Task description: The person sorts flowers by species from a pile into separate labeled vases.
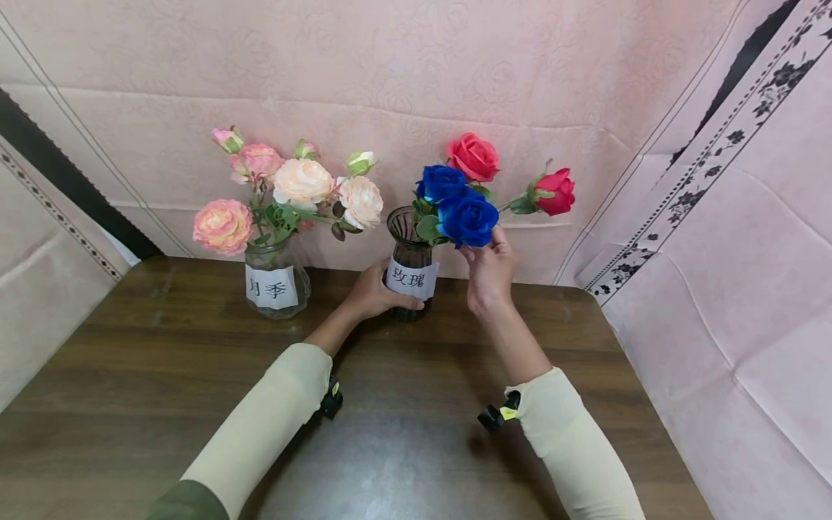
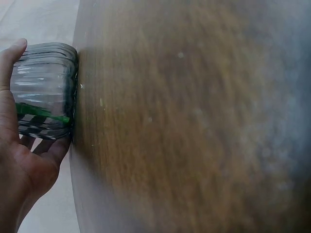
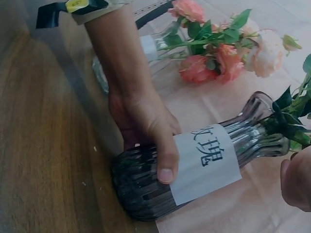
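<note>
My left hand (image 1: 375,293) grips the lower part of a dark ribbed glass vase (image 1: 412,254), its thumb lying across the front below a white paper label (image 1: 411,279). The vase stands upright near the table's back edge. Two blue roses (image 1: 469,217) and two red roses (image 1: 473,156) spread from its mouth, leaning right. Just below the front blue bloom, my right hand (image 1: 492,276) pinches that rose with thumb and curled fingers; the exact grip point is hidden by petals. In the left wrist view, green stem ends (image 2: 41,112) show through the glass.
Left of the vase stands a clear glass jar (image 1: 276,313) with a white label, full of pink and cream flowers (image 1: 302,183). Its right blooms reach close to the vase. Pink cloth (image 1: 364,58) hangs behind the brown wooden table (image 1: 390,404).
</note>
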A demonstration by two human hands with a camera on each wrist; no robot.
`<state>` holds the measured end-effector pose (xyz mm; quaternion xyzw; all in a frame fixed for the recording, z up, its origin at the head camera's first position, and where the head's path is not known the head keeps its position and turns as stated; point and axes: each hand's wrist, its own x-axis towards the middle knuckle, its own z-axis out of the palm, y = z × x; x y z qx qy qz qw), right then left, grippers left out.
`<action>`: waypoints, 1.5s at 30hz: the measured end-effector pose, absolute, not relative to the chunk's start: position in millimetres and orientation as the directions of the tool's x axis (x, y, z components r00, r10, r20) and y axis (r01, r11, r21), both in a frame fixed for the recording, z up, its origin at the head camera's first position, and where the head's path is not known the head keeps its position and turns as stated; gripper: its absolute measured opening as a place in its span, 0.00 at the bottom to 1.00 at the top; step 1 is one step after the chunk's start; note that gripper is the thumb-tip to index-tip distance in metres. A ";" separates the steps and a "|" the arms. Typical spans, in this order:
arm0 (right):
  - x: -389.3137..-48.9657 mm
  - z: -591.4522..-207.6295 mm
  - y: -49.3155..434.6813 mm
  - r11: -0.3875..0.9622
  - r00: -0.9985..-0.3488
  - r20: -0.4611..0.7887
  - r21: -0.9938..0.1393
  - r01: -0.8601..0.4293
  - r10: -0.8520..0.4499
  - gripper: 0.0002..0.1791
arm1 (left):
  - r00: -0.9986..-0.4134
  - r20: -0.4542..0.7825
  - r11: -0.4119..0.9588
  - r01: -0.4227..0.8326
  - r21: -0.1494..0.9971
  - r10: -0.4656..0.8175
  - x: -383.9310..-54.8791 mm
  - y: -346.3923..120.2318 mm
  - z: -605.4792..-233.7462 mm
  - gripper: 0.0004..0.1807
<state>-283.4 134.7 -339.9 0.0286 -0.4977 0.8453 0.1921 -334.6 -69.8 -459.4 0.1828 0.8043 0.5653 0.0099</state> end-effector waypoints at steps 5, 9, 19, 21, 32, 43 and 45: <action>-282.6 -346.0 124.3 -0.238 -0.908 0.308 -0.895 -0.378 0.283 0.16 | -0.931 0.198 0.288 0.289 0.913 0.307 -334.4 -69.7 -459.4 0.42; -278.7 -349.3 117.6 -0.014 -0.869 0.414 -0.901 -0.434 0.270 0.13 | -0.932 0.197 0.298 0.289 0.910 0.304 -333.7 -69.9 -458.8 0.42; -268.0 -367.4 118.3 0.260 -0.849 0.488 -0.863 -0.433 0.204 0.15 | -0.939 0.181 0.324 0.275 0.905 0.292 -333.7 -69.3 -459.6 0.43; -267.6 -370.7 119.8 0.251 -0.840 0.498 -0.860 -0.445 0.215 0.15 | -0.939 0.181 0.322 0.275 0.906 0.291 -333.7 -69.2 -459.3 0.43; -263.2 -378.2 125.9 0.146 -0.837 0.487 -0.873 -0.465 0.250 0.17 | -0.942 0.178 0.337 0.272 0.901 0.284 -333.6 -68.8 -458.7 0.44; -257.8 -389.9 147.5 0.080 -0.905 0.336 -0.942 -0.327 0.263 0.15 | -0.934 0.166 0.329 0.272 0.904 0.316 -336.3 -68.7 -461.8 0.47; -256.7 -391.2 150.4 0.070 -0.911 0.316 -0.949 -0.308 0.265 0.14 | -0.932 0.164 0.332 0.274 0.903 0.322 -336.2 -68.7 -461.5 0.48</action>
